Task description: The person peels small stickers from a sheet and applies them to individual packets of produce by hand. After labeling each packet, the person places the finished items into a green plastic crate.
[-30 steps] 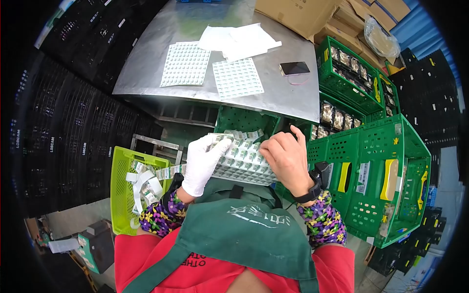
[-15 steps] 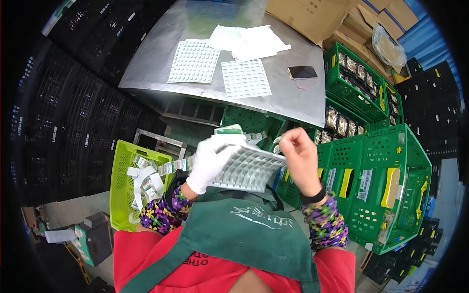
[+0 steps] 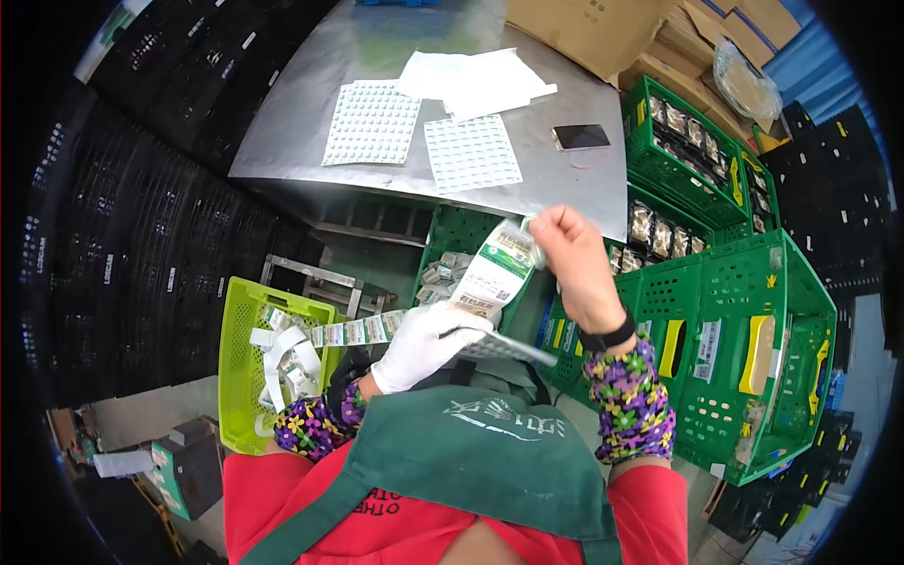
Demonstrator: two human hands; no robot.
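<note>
My left hand, in a white glove, is closed on a sheet of small round stickers, now seen nearly edge-on above my apron. A strip of printed green-and-white labels rises from beside the glove to my bare right hand. The fingertips of that hand are pinched at the strip's upper end. On the left, a length of the same labels runs from the glove to a lime-green basket with loose label strips and backing paper inside.
Two sticker sheets, white paper and a phone lie on the metal table. Small packets sit in a green crate below it. Green crates stand at right, black crates stacked at left.
My right hand has moved up and drawn the label strip out taut. The sticker sheet in my left hand has tipped from facing me to nearly edge-on.
</note>
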